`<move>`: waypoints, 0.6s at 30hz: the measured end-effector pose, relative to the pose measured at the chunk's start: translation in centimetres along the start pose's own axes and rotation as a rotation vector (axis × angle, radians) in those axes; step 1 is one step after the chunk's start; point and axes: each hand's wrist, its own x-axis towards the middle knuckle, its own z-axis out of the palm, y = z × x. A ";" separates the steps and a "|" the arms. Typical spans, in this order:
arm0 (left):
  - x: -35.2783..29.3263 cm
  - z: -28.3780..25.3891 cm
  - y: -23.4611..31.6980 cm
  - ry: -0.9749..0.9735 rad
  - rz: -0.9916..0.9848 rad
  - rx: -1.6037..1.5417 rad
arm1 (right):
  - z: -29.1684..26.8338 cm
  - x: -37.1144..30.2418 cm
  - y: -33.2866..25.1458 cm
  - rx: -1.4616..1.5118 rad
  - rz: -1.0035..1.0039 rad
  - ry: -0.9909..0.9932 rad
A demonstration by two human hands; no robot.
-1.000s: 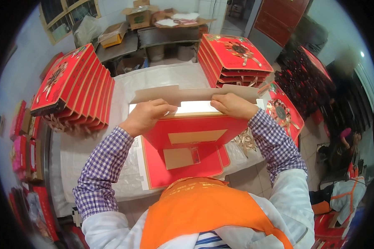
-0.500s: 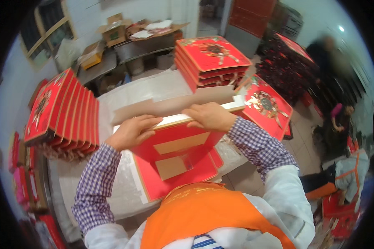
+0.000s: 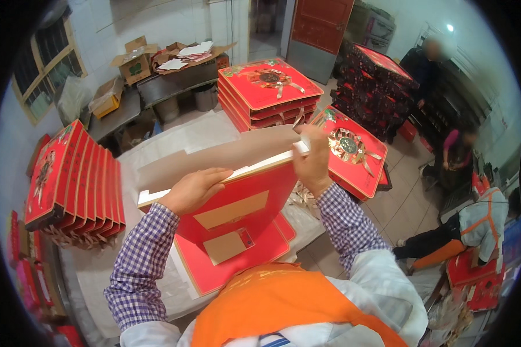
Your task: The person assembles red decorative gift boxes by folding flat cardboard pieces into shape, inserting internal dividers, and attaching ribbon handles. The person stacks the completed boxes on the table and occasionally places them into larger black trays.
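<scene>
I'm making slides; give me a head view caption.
Left hand and right hand on the top edge of a raised red panel, stacked red boxes beyond.

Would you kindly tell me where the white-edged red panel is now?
In the head view, the white-edged red panel is just left of centre, with the left hand and right hand on its upper edge.

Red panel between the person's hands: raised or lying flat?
Raised: the red panel stands up steeply behind the flat red sheet, left hand and right hand at its upper edge. Exact angle: cannot tell.
</scene>
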 end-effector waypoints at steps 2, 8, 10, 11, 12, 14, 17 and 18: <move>0.2 0.3 0.3 -0.005 0.029 -0.036 | -0.4 -1.2 2.2 0.095 0.334 0.095; 1.1 0.1 0.2 -0.004 -0.023 -0.242 | 0.6 -3.2 4.9 0.318 0.434 -0.115; 2.3 0.1 0.1 -0.012 0.022 -0.102 | 0.8 -2.9 4.2 0.376 0.502 -0.025; 2.9 0.2 0.3 -0.018 0.043 -0.034 | 0.9 -2.8 3.9 0.405 0.538 0.017; 3.3 0.3 0.7 0.017 0.074 -0.017 | 0.9 -2.8 3.8 0.418 0.564 0.023; 4.1 0.3 1.4 0.086 0.143 0.023 | 0.8 -2.7 3.7 0.441 0.616 0.042; 4.7 0.7 1.2 0.133 0.188 0.041 | 0.3 -2.9 4.2 0.399 0.562 -0.117; 4.8 0.8 1.1 0.137 0.178 0.045 | 0.2 -2.9 4.2 0.394 0.529 -0.116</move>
